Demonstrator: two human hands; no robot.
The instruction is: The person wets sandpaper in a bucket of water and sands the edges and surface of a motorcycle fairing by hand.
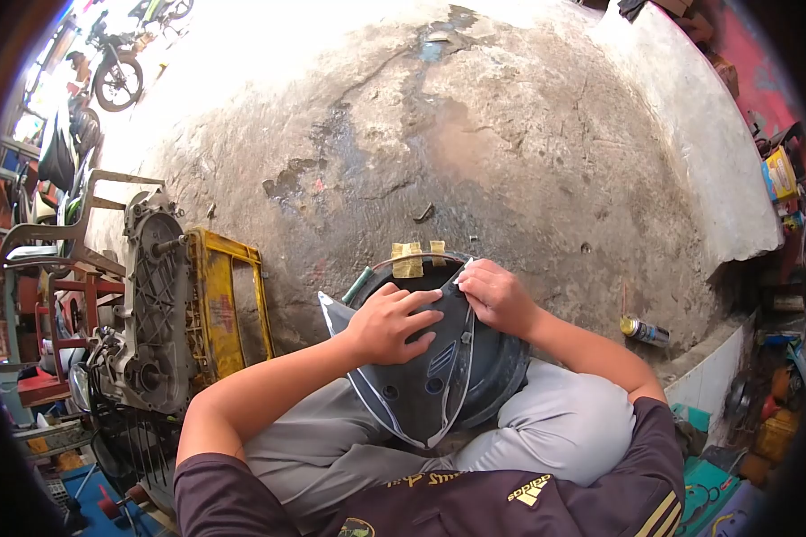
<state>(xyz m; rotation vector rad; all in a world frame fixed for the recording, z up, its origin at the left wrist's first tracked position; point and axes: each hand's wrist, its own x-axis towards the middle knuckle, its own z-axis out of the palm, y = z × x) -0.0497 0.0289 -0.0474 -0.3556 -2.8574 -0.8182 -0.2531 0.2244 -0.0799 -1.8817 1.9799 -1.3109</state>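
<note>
A dark grey plastic motorcycle body panel (pixel 434 380), with pale scuffed edges and a pointed white corner, rests over a black basin (pixel 501 380) at my crossed legs. My left hand (pixel 392 324) lies on top of the panel, fingers spread and touching its surface. At the panel's upper right corner, my right hand (pixel 495 294) is closed in a pinch on the edge. Whether a small piece is hidden between those fingertips, I cannot tell. Two yellowish pieces, the larger a worn pad (pixel 407 260), sit at the basin's far rim.
On my left stand a yellow crate (pixel 228 300), a metal engine casing (pixel 157 313) and a chair (pixel 63 233). A spray can (pixel 645 331) lies on the wet, stained concrete floor (pixel 528 179) to the right, near a low ledge (pixel 712 358). Motorcycle parts (pixel 116 76) stand far left.
</note>
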